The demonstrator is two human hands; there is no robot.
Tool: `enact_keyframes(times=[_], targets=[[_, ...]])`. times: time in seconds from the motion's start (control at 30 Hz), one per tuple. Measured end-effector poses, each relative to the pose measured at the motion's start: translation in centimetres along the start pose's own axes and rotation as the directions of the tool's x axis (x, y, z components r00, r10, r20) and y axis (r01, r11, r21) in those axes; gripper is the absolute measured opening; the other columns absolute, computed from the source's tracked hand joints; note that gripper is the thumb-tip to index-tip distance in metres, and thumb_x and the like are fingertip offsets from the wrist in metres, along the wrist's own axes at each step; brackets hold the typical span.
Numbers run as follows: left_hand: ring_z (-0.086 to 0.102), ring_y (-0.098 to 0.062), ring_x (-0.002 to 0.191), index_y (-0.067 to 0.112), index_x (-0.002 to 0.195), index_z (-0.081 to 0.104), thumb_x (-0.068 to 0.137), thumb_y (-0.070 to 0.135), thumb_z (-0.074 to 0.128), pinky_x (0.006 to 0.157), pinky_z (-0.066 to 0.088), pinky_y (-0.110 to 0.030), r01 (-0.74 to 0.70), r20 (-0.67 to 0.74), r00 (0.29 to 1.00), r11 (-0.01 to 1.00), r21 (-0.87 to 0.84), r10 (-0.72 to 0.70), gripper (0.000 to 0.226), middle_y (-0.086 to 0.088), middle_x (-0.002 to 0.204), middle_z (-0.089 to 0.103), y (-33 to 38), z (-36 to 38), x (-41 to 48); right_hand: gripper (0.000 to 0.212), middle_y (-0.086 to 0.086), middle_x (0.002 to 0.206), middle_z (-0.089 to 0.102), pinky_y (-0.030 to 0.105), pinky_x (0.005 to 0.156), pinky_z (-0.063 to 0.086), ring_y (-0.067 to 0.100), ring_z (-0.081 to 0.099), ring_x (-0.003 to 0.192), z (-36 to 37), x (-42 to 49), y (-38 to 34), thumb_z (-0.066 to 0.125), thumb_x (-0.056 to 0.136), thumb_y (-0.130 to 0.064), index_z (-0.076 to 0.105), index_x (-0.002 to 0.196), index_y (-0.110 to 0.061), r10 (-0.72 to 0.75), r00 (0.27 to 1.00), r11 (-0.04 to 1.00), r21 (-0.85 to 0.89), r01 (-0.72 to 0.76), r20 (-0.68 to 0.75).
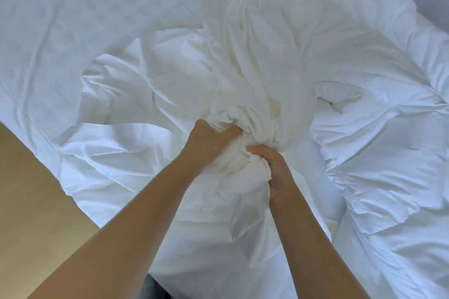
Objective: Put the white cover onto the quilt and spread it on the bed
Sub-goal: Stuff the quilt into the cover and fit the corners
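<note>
Two hands work close together at the middle of the view, forearms coming in from 6 to 7 o'clock.

- Left hand (206,143): fingers curled into a gathered wad of the white cover (243,56) and gripping it.
- Right hand (274,170): just beside the left, toward 4 o'clock of it. Fingers are curled round the same wad, and cloth bulges between the two grips.
- Cover: thin, creased and heavily bunched. One twisted run leads from the hands toward 12 o'clock. Flatter folds lie spread toward 8 o'clock and hang over the near edge of the bed.
- Quilt (379,133): puffy and stitched, lying from 1 to 5 o'clock on the bed and touching the cover along its left side. Cannot tell how much of it sits inside the cover.
- Bed (85,19): a bare striped sheet shows from 9 to 11 o'clock.
- Wooden floor (31,189): at 8 o'clock.
</note>
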State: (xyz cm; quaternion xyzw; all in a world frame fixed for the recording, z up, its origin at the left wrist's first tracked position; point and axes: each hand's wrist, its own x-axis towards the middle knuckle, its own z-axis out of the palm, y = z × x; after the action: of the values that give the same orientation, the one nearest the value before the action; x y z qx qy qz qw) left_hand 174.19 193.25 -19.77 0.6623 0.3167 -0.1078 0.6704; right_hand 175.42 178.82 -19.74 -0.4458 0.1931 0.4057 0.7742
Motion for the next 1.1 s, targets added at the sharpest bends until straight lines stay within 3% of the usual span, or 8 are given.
enact_keyframes(times=[0.13, 0.23, 0.37, 0.6, 0.67, 0.8, 0.9, 1.1], targets=[[0.066, -0.031, 0.099, 0.004, 0.110, 0.066, 0.073, 0.013, 0.067, 0.087, 0.050, -0.040, 0.043, 0.376, 0.927, 0.994, -0.101, -0.002, 0.038, -0.018, 0.106, 0.069, -0.3, -1.9, 0.1, 0.025, 0.012, 0.079, 0.072, 0.030, 0.058, 0.057, 0.023, 0.071, 0.071, 0.1, -0.3, -0.5, 0.055, 0.078, -0.018, 0.078, 0.072, -0.009, -0.010, 0.999, 0.999, 0.035, 0.009, 0.036], [0.062, -0.026, 0.079, -0.004, 0.099, 0.064, 0.063, 0.005, 0.059, 0.069, 0.047, -0.034, -0.098, 0.336, 0.938, 0.995, 0.009, 0.089, 0.037, -0.017, 0.087, 0.063, 0.3, -2.0, 0.2, 0.021, 0.011, 0.080, 0.073, 0.028, 0.060, 0.057, 0.021, 0.071, 0.072, 0.2, -0.2, -0.5, 0.073, 0.065, -0.028, 0.078, 0.074, -0.009, 0.036, 0.999, 0.998, -0.046, -0.035, 0.039], [0.054, -0.012, 0.067, -0.001, 0.101, 0.057, 0.055, 0.013, 0.070, 0.055, 0.043, -0.020, -0.087, 0.354, 0.933, 0.995, 0.044, 0.066, 0.049, -0.002, 0.079, 0.055, 0.9, -3.1, 0.6, 0.060, 0.011, 0.086, 0.073, 0.030, 0.064, 0.057, 0.022, 0.071, 0.078, 0.2, 0.1, -0.4, 0.096, 0.029, -0.032, 0.078, 0.081, -0.008, 0.088, 0.993, 0.995, -0.064, -0.083, 0.078], [0.060, -0.018, 0.073, 0.009, 0.081, 0.058, 0.078, -0.016, 0.057, 0.070, 0.058, -0.025, -0.003, 0.108, 0.994, 0.991, 0.134, -0.011, 0.026, -0.012, 0.090, 0.059, 0.6, -6.8, 1.7, 0.057, 0.011, 0.094, 0.073, 0.035, 0.068, 0.057, 0.025, 0.071, 0.085, -0.3, 0.2, 0.6, 0.095, 0.037, -0.026, 0.077, 0.089, -0.009, -0.065, 0.994, 0.982, 0.184, 0.048, 0.089], [0.061, -0.017, 0.075, 0.006, 0.090, 0.059, 0.080, -0.011, 0.059, 0.069, 0.058, -0.025, 0.032, 0.045, 0.998, 0.996, 0.085, -0.036, 0.019, -0.013, 0.093, 0.060, 0.5, -7.2, 2.2, 0.058, 0.011, 0.098, 0.072, 0.036, 0.071, 0.057, 0.026, 0.070, 0.088, -0.1, 0.3, 0.6, 0.095, 0.040, -0.027, 0.077, 0.092, -0.010, -0.072, 0.994, 0.982, 0.179, 0.057, 0.080], [0.062, -0.024, 0.088, -0.002, 0.104, 0.064, 0.066, 0.013, 0.063, 0.077, 0.048, -0.035, 0.044, 0.301, 0.950, 0.990, 0.130, -0.082, 0.042, -0.013, 0.094, 0.066, 0.7, -5.2, 1.2, 0.058, 0.012, 0.095, 0.073, 0.033, 0.067, 0.057, 0.024, 0.071, 0.085, 1.2, 0.9, 0.6, 0.096, 0.036, -0.024, 0.077, 0.089, -0.007, -0.018, 0.995, 0.989, 0.145, 0.004, 0.100], [0.064, -0.024, 0.083, 0.003, 0.093, 0.066, 0.083, 0.014, 0.059, 0.073, 0.050, -0.033, 0.044, 0.167, 0.985, 0.999, 0.031, -0.048, 0.017, -0.011, 0.088, 0.068, 0.7, -3.4, 1.0, 0.058, 0.013, 0.097, 0.072, 0.033, 0.069, 0.057, 0.024, 0.070, 0.087, 1.7, 1.2, 0.7, 0.094, 0.042, -0.027, 0.076, 0.093, -0.007, 0.021, 0.999, 0.999, 0.042, -0.023, 0.048], [0.052, -0.015, 0.074, 0.013, 0.108, 0.054, 0.087, 0.022, 0.059, 0.060, 0.037, -0.028, -0.219, -0.039, 0.960, 0.831, 0.512, 0.278, 0.023, 0.006, 0.085, 0.056, 1.6, -5.6, 2.0, 0.019, 0.010, 0.074, 0.071, 0.027, 0.058, 0.057, 0.021, 0.069, 0.065, 1.8, 1.0, 0.0, 0.059, 0.070, -0.015, 0.076, 0.072, -0.007, -0.089, 0.994, 0.994, 0.065, 0.093, -0.056]])
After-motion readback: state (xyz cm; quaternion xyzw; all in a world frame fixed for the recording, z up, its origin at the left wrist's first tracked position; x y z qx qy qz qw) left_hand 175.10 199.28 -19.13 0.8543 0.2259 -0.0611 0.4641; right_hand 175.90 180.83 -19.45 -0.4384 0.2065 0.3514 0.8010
